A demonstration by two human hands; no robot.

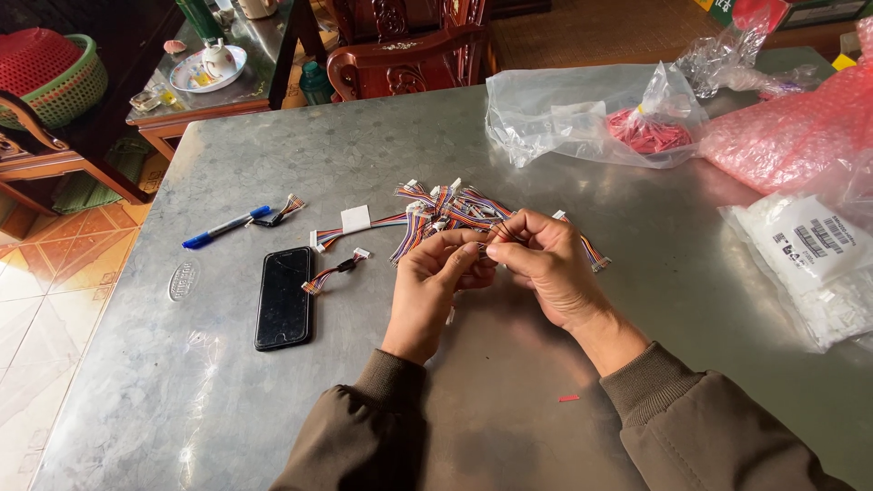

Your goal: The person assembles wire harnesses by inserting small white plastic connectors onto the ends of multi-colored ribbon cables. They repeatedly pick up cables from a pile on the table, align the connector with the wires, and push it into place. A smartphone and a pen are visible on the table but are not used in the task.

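Ribbon-cable harness (pixel 496 229): pinched between fingertips of left hand (pixel 436 277) and right hand (pixel 546 264), above cable pile (pixel 436 211) on metal table (pixel 546 400).

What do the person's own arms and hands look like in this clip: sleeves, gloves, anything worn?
Both hands, the left hand and the right hand, are bare: no gloves, and no rings or watch show. Both arms wear an olive-brown jacket, its left sleeve and right sleeve ending in ribbed knit cuffs at the wrists.
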